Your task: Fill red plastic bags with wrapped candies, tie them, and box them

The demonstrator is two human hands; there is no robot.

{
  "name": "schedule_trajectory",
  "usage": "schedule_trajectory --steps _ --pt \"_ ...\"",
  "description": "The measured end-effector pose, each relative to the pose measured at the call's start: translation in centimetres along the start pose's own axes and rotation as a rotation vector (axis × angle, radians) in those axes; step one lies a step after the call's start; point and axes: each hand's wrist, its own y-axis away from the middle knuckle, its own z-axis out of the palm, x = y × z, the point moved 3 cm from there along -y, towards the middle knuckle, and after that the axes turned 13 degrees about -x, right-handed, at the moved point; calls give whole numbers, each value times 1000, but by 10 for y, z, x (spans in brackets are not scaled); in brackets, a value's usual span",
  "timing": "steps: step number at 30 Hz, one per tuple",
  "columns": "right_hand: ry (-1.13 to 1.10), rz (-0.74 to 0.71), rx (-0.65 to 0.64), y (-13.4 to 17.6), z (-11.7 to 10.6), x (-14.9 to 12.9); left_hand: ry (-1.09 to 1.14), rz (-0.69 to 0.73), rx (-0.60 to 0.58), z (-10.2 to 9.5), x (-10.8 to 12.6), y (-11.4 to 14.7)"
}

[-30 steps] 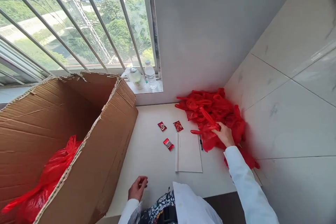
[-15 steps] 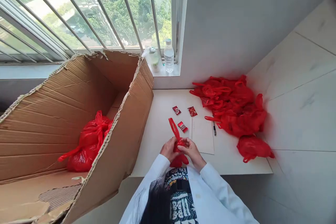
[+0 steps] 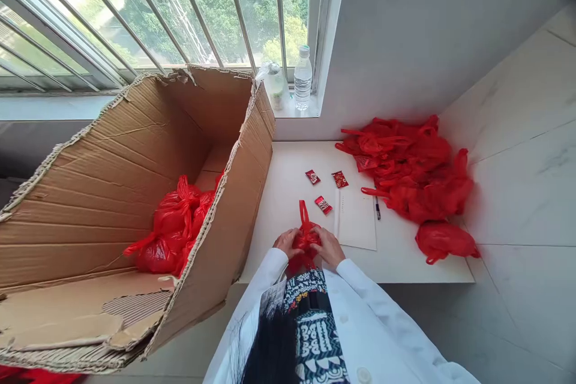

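Observation:
A small red plastic bag (image 3: pixel 308 236) sits at the near edge of the white table, one handle loop standing up from it. My left hand (image 3: pixel 287 243) grips its left side with curled fingers. From the right, my right hand (image 3: pixel 329 247) closes round the same bag. What the bag contains is hidden. Just beyond it lie three small red packets: one nearest the bag (image 3: pixel 323 204), one farther left (image 3: pixel 312 177) and one farther right (image 3: pixel 340 179).
A large cardboard box (image 3: pixel 243 180) with red tied bags (image 3: pixel 168 228) inside stands left. A pile of red bags (image 3: pixel 405 162) lies right. White paper (image 3: pixel 357 222) and a black pen (image 3: pixel 377 207) are between. A water bottle (image 3: pixel 303 79) stands on the sill.
My hands have moved from pinching at the bag's top to holding its two sides, and the bag looks more compact. The camera view has shifted slightly.

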Motion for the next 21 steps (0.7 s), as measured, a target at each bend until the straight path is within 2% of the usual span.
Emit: schedule_trajectory --steps 4,9,13,16,19,21 --pt "156 27 14 1 0 -7 5 36 -13 -2 5 -1" --pt "252 103 102 -1 -3 -7 4 -59 66 -7 1 2" --pt "262 234 185 1 -22 13 52 -112 147 -20 -12 13" --pt "245 303 168 5 -40 36 103 -119 210 -28 -21 24" --pt "242 289 128 9 -47 47 121 -100 258 -29 -19 29" --pt "247 228 125 10 -45 42 107 -70 283 -26 -10 27"
